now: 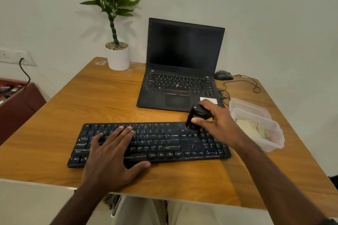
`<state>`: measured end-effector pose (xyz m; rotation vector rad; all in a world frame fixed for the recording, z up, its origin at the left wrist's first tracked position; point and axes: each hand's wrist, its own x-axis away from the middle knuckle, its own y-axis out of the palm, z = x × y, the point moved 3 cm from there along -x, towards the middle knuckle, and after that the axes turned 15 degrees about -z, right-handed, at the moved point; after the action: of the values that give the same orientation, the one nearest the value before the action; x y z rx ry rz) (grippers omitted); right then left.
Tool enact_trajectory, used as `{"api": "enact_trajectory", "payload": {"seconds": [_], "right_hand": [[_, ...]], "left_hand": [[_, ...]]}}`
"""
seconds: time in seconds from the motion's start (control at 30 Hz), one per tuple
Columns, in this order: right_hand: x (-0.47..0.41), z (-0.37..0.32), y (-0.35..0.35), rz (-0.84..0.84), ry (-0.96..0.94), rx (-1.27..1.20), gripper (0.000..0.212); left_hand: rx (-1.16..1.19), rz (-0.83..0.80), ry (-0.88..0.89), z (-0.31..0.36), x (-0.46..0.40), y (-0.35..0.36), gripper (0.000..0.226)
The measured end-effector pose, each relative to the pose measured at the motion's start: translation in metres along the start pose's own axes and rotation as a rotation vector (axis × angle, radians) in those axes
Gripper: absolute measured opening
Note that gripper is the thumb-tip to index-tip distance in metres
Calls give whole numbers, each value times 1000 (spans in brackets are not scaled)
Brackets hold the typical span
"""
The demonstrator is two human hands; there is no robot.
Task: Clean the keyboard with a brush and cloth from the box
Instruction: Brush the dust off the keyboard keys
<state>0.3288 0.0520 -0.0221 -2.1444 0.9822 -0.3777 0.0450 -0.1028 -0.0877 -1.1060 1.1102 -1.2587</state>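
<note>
The black keyboard (149, 144) lies on the wooden table (73, 97), in front of the laptop (180, 67). The left hand (111, 157) rests flat on its keys, fingers straight. The right hand (217, 124) grips a black brush (194, 118) on the keyboard's far right part. The clear box (256, 124) sits just right of the keyboard, a cloth (253, 129) inside.

Left hand (111, 153): your fingers lie flat and straight on the keyboard (182, 144).
Right hand (217, 124): your fingers curl round the brush (196, 115) above the keyboard's far right.

Keyboard (149, 143) front edge reads "RONICS", keys marked Ctrl, Alt, Shift
</note>
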Motion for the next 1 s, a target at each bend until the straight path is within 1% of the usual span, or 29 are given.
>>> {"api": "enact_trajectory", "payload": {"seconds": [0.07, 0.13, 0.27, 0.33, 0.47, 0.53, 0.6, 0.73, 0.9, 1.0], "right_hand": [[-1, 0, 6, -19, 5, -15, 31], [-5, -6, 11, 11, 13, -57, 29], [-16, -21, 28, 10, -56, -138, 28], [-15, -19, 26, -6, -61, -184, 27], [-7, -2, 4, -36, 17, -80, 33], [-4, 4, -10, 9, 38, -40, 33], [-1, 6, -17, 57, 24, -76, 30], [-3, -3, 9, 10, 15, -118, 27], [-16, -16, 22, 29, -39, -229, 25], [-7, -6, 14, -36, -10, -133, 31]], "left_hand": [[-8, -4, -4, 1, -1, 0, 103], [-12, -6, -1, 2, 0, -1, 102], [-6, -15, 0, 2, 1, -3, 102], [-2, -21, -3, 2, 1, -3, 102], [-2, -19, 0, 2, 1, -3, 101], [1, -18, 2, 2, 1, -3, 101], [3, -17, 3, 2, 1, -3, 102], [-10, -17, 4, 2, 0, -3, 102], [-8, -22, 5, 2, 0, -3, 102], [-5, -18, 6, 1, 1, -3, 101]]}}
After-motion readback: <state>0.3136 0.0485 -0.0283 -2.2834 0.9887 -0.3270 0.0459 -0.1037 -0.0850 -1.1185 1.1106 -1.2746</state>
